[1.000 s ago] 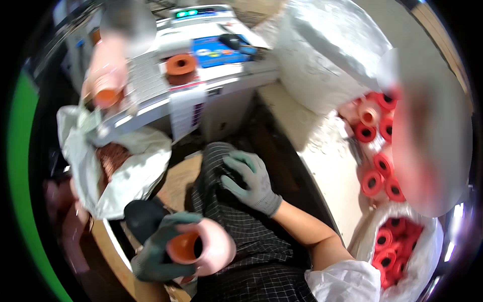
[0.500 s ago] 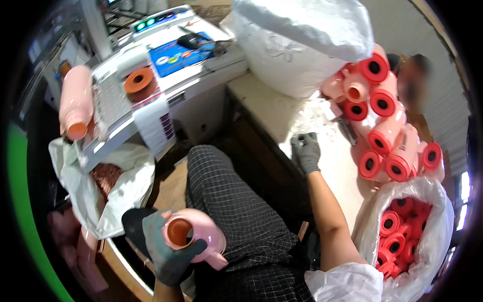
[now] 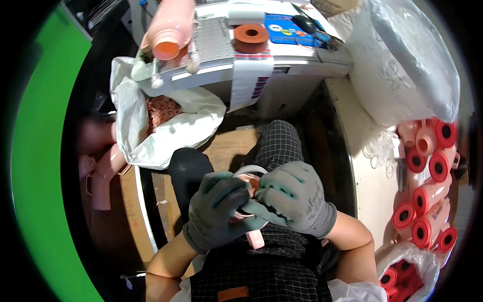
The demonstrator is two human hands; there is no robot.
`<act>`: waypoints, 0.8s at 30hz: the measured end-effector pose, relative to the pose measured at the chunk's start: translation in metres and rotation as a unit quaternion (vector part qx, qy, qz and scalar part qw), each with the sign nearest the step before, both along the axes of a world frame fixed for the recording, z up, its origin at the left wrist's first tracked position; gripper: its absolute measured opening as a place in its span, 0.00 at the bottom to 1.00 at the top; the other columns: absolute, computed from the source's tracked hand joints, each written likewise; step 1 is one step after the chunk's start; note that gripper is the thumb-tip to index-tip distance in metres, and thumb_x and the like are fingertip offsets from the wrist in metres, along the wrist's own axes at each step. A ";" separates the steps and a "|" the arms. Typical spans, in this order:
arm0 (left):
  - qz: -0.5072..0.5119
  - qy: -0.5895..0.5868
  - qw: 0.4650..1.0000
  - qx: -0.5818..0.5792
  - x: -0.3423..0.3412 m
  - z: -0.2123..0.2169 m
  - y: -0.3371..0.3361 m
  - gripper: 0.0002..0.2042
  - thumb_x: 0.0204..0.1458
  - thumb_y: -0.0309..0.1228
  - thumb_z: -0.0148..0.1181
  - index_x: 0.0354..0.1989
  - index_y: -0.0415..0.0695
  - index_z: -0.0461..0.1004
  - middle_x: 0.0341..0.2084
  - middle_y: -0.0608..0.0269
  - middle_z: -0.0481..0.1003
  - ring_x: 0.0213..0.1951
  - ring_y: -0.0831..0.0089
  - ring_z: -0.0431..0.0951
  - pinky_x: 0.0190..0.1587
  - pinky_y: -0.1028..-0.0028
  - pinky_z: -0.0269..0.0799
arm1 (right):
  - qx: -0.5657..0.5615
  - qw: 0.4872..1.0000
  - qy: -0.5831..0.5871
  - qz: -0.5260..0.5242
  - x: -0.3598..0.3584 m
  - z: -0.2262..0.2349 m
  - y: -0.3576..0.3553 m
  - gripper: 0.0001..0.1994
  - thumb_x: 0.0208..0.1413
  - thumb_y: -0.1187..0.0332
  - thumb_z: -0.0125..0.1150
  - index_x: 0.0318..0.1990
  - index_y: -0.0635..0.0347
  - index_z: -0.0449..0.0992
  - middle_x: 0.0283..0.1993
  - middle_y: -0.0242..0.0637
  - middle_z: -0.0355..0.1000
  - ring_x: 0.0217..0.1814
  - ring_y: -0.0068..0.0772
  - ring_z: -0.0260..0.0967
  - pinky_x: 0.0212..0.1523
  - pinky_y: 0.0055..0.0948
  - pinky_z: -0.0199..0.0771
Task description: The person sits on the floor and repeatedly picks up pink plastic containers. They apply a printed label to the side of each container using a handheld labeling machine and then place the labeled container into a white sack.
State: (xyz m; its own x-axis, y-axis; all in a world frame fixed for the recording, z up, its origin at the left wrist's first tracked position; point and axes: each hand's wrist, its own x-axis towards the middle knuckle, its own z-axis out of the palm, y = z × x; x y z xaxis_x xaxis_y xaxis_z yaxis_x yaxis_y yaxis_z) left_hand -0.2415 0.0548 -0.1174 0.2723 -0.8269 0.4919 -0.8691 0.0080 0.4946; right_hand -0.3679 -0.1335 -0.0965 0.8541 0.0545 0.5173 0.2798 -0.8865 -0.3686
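Observation:
A pink jug [image 3: 255, 239] is tilted in my lap, its round mouth turned upward and its handle toward me. My left hand [image 3: 215, 207], in a grey-green glove, wraps its near left side, with the fingers curled at the rim. From the right, my right hand [image 3: 296, 199], gloved alike, has its fingers closed at the same mouth. A pale thin ring [image 3: 250, 167] shows at the far side of the mouth, beside the right fingers. The fingers hide most of the mouth, and I cannot tell whether the ring is seated.
Clear rings [image 3: 380, 151] lie heaped on the white bench [image 3: 367, 201] at right, near stacked pink bottles [image 3: 427, 194] with red ends. A large white sack [image 3: 397, 65] stands behind. Ahead, a machine table holds a pink bottle [image 3: 173, 25] and orange roll [image 3: 251, 38]; a white bag [image 3: 196, 113] sits below.
My right hand has left the clear rings on the bench and come to the jug's mouth. The jug has moved to the middle of my lap; the view has swung left.

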 end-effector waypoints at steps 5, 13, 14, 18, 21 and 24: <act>0.003 0.053 0.998 -0.017 0.009 -0.015 0.018 0.23 0.39 0.47 0.79 0.39 0.48 0.78 0.42 0.64 0.76 0.49 0.55 0.76 0.52 0.56 0.76 | 0.007 0.996 0.043 0.078 0.007 -0.001 0.015 0.22 0.53 0.48 0.71 0.44 0.56 0.81 0.52 0.39 0.73 0.52 0.44 0.73 0.58 0.49 0.72; 0.023 -0.099 0.992 0.076 0.012 0.017 0.028 0.20 0.50 0.50 0.70 0.39 0.47 0.80 0.41 0.65 0.78 0.52 0.57 0.76 0.62 0.42 0.63 | -0.005 0.974 0.210 0.082 0.008 0.002 0.022 0.24 0.50 0.45 0.69 0.47 0.52 0.80 0.54 0.35 0.71 0.57 0.40 0.68 0.54 0.41 0.66; 0.040 -0.097 0.992 0.066 0.012 0.019 0.028 0.19 0.51 0.48 0.69 0.42 0.47 0.79 0.41 0.65 0.78 0.52 0.57 0.77 0.62 0.41 0.62 | 0.007 0.965 0.246 0.089 0.008 0.002 0.022 0.25 0.49 0.45 0.69 0.48 0.52 0.80 0.54 0.34 0.71 0.56 0.39 0.68 0.53 0.40 0.66; 0.103 -0.071 0.981 0.147 0.004 0.026 0.031 0.23 0.47 0.42 0.71 0.52 0.52 0.78 0.41 0.61 0.79 0.49 0.54 0.77 0.65 0.42 0.63 | 0.070 0.994 0.055 0.071 0.015 -0.023 0.041 0.17 0.47 0.52 0.74 0.40 0.47 0.80 0.43 0.33 0.71 0.37 0.35 0.68 0.36 0.37 0.66; 0.094 -0.101 0.969 0.202 0.005 0.036 0.029 0.20 0.48 0.40 0.69 0.50 0.50 0.79 0.37 0.60 0.78 0.45 0.55 0.77 0.60 0.46 0.66 | -0.030 0.997 0.022 0.063 0.013 -0.017 0.042 0.16 0.48 0.51 0.74 0.41 0.44 0.81 0.42 0.30 0.72 0.37 0.33 0.69 0.35 0.36 0.66; 0.050 -0.002 0.949 0.311 0.013 0.071 0.013 0.16 0.46 0.39 0.72 0.43 0.48 0.83 0.37 0.58 0.79 0.46 0.54 0.76 0.56 0.55 0.69 | -0.009 0.999 -0.002 0.032 0.005 -0.027 0.047 0.15 0.48 0.51 0.74 0.40 0.43 0.81 0.41 0.29 0.73 0.35 0.31 0.69 0.34 0.34 0.66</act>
State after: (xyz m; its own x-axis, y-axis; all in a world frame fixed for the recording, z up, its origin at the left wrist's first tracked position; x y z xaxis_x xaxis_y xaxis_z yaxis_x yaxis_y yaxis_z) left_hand -0.2283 0.0681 -0.0469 0.3637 -0.9279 -0.0817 -0.8523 -0.3669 0.3727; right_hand -0.3628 -0.0869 -0.1235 0.8466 0.1187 0.5189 0.3374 -0.8736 -0.3508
